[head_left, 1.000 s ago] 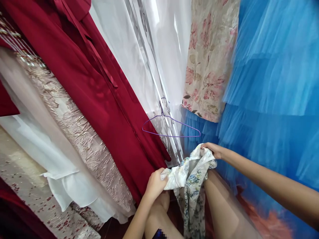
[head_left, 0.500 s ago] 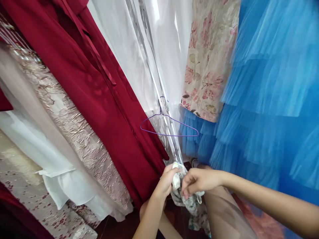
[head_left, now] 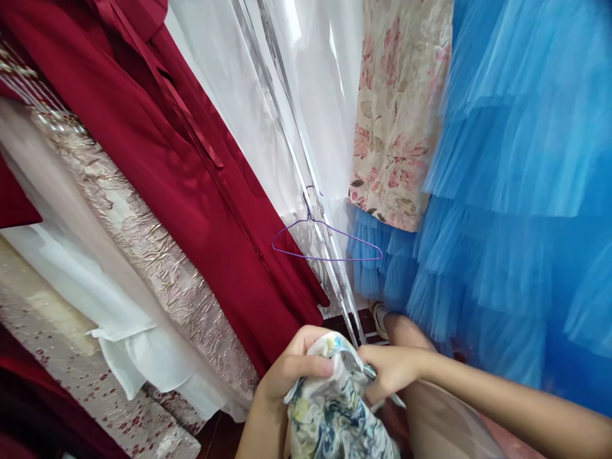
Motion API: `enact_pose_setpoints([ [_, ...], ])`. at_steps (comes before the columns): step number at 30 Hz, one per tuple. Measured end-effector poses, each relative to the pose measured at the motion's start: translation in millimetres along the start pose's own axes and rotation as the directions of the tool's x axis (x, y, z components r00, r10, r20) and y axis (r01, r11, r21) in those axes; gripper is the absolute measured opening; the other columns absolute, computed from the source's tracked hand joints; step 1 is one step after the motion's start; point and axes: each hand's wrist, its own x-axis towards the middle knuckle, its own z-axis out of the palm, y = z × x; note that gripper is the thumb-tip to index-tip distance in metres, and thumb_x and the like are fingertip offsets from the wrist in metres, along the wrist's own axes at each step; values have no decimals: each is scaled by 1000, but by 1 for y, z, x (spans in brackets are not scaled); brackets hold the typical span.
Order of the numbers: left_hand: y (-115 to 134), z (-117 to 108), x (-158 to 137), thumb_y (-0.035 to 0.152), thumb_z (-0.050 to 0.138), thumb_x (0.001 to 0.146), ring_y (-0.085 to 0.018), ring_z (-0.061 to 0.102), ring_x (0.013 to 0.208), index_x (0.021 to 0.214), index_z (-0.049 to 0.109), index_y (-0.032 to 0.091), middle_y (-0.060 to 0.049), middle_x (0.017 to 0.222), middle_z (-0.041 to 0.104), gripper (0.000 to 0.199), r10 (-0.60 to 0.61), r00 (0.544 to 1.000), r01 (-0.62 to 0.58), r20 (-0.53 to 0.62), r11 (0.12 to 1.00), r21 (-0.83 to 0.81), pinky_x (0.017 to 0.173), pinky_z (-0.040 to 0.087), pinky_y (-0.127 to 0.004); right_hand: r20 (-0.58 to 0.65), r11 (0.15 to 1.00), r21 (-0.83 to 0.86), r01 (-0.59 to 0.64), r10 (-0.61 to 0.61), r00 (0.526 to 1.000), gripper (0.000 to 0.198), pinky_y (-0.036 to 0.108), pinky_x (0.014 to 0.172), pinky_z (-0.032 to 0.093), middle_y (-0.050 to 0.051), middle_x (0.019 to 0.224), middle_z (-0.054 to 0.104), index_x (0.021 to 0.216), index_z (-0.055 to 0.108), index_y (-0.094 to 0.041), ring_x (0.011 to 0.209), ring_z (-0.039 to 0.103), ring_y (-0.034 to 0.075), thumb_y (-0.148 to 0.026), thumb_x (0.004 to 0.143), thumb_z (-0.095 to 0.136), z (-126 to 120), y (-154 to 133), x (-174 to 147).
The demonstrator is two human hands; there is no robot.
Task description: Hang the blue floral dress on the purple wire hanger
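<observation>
A patterned garment [head_left: 329,408], white with blue, green and yellow swirls, is bunched low in the view above my lap. My left hand [head_left: 301,363] grips its upper edge, thumb laid over the cloth. On the other side, my right hand [head_left: 389,370] has its fingers curled around the garment's right edge; some fingertips are hidden behind the fabric. Beyond both hands, a purple wire hanger [head_left: 329,259] hangs on a shiny metal rack [head_left: 296,146] with nothing on it. The garment's lower part runs out of the frame.
A long dark-red dress [head_left: 191,210] and several pale embroidered ones hang at left. To the right hang a floral dress [head_left: 396,127] and a tiered blue tulle dress [head_left: 507,191]. White fabric [head_left: 329,95] hangs behind the rack. My leg and shoe [head_left: 377,315] are below.
The garment has come up and closer, spreading wider between my hands. My left hand has moved down and left along with it. The hanger stays in place.
</observation>
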Motion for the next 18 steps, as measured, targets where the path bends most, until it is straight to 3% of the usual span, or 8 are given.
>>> enact_pose_setpoints([
  [3,4,2,-23,38,80,57,-26,65,66,95,75,6,-14,76,70,49,32,997,-37,-68,996,-77,59,50,-30,-110,1000,-23,-11,8,994,24,19,55,36,-6,63,50,78,69,-12,60,43,8,-35,73,75,-9,10,-8],
  [7,8,-7,-42,31,80,65,-33,70,83,109,73,8,-17,89,74,50,26,957,-47,-289,997,-65,73,56,-37,-327,999,23,46,-36,944,36,21,53,30,-4,61,45,69,63,-12,59,39,9,-45,83,65,-31,13,-28],
  [11,8,-21,-48,27,79,70,-33,71,89,108,74,10,-16,96,75,42,41,891,-61,-453,998,-29,79,56,-38,-377,999,-40,-5,-10,926,20,22,58,35,-1,72,55,83,64,-14,65,47,12,-34,84,64,-49,11,-49],
  [14,8,-24,-49,27,78,71,-33,71,90,109,74,12,-14,98,75,41,66,844,-87,-533,996,-15,79,56,-37,-415,989,-144,-41,-23,910,9,23,64,39,0,78,62,83,65,-14,72,54,15,-23,79,64,-68,7,-65],
  [16,8,-24,-48,28,79,71,-33,71,91,111,73,14,-13,100,75,43,85,845,-110,-527,994,-17,79,56,-36,-492,990,-139,-13,-57,869,9,24,63,40,1,78,64,84,66,-15,72,56,15,-22,78,64,-87,-1,-74],
  [18,7,-22,-43,28,80,69,-32,71,91,112,73,14,-13,99,75,45,84,868,-114,-489,993,-33,80,56,-36,-602,990,-131,49,-119,790,12,24,60,39,1,76,65,85,67,-15,67,56,14,-26,79,65,-111,-13,-79],
])
